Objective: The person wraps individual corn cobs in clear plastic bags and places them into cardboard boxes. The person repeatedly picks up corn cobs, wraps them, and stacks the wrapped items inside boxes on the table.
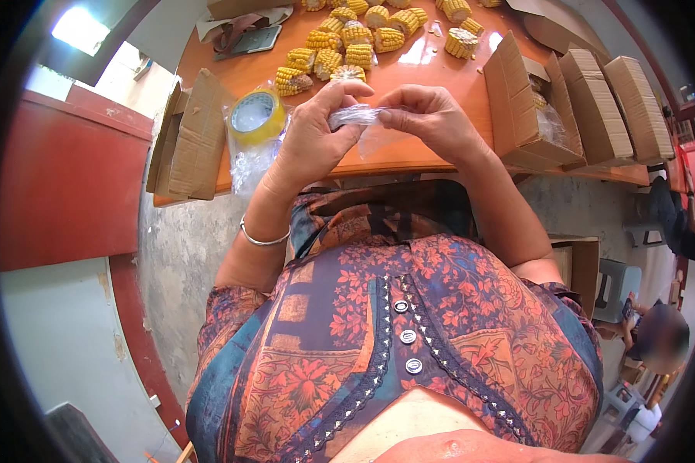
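Note:
My left hand [318,136] holds a bunched clear plastic bag [354,116] between thumb and fingers. The thumb and forefinger of my right hand [428,118] pinch the other end of the same plastic, and a thin part of it hangs below. Both hands are above the table's near edge. Beyond them lies a pile of cut corn cob pieces [357,36]. By my left wrist, a roll of yellow packing tape [257,117] rests on a stack of clear plastic bags [248,168].
An open cardboard box [194,136] stands at the left of the orange table [440,75]. Several more boxes [595,104] line the right side, one holding bagged corn. A tablet-like device [249,40] lies at the back left. Another person [660,338] is far right, near a plastic stool [618,289].

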`<state>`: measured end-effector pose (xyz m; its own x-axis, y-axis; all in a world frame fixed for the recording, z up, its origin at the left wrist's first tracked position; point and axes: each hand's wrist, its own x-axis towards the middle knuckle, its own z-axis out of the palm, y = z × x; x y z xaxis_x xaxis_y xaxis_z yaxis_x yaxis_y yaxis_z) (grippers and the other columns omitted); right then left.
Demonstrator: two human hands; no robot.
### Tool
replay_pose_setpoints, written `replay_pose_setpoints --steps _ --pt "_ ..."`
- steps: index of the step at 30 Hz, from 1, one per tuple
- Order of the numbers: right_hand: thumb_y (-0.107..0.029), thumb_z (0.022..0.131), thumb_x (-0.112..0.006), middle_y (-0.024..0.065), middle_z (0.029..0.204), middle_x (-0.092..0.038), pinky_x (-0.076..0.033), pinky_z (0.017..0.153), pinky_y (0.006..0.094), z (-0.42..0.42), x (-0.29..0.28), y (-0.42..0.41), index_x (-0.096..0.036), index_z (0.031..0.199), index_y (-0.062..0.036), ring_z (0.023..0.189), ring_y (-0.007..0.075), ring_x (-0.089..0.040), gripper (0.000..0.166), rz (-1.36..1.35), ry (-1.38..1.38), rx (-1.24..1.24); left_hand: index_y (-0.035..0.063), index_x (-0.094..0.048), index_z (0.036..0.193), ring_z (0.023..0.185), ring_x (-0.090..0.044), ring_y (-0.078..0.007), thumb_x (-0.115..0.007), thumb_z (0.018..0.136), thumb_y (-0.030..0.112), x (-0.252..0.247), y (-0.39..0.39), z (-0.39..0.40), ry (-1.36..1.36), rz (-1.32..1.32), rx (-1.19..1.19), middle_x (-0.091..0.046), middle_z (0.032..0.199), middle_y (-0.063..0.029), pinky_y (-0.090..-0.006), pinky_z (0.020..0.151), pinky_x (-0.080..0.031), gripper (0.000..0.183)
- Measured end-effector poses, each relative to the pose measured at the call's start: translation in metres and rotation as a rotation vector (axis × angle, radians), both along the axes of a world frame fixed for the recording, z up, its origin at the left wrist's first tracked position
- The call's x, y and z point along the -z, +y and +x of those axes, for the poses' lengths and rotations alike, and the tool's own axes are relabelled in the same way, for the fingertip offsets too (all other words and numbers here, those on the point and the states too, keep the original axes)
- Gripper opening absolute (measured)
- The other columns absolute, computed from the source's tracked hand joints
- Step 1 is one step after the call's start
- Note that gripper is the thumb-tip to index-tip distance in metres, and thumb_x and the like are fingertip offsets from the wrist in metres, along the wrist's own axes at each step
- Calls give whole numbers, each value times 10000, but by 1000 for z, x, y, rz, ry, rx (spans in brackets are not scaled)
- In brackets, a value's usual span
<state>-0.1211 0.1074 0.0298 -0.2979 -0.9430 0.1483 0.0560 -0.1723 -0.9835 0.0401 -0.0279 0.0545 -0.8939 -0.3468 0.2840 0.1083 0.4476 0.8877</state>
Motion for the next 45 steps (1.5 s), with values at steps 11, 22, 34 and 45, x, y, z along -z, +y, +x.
replay_pose_setpoints --steps 11,22,34,45 --pt "-139 955 -592 15 811 -613 -502 584 220 2 12 7 -577 1013 -39 692 79 -585 116 -144 -413 289 -18 -504 1245 776 -578 -75 -706 855 111 25 2 -12 23 449 83 -623 940 -26 -218 681 -491 458" --pt "-135 936 -620 49 788 -608 -400 428 227 -10 17 17 -596 992 -44 546 102 -532 110 -102 -523 395 58 -591 984 814 -662 -139 -595 928 57 40 -8 -8 238 1100 145 -667 904 -55 -290 712 -570 56" --pt "-128 875 -703 47 950 -660 -492 814 260 -2 9 16 -575 1170 0 895 114 -611 346 4 86 11 43 -626 971 667 -563 -24 -691 882 98 31 3 -11 -25 658 112 -631 787 30 -160 577 -445 124" --pt "-103 920 -641 35 819 -643 -521 686 256 9 26 13 -589 975 -5 745 99 -613 124 -148 -158 273 -22 -575 1124 961 -652 -212 -549 976 184 41 2 -18 100 1128 174 -656 1018 -106 -384 866 -551 255"
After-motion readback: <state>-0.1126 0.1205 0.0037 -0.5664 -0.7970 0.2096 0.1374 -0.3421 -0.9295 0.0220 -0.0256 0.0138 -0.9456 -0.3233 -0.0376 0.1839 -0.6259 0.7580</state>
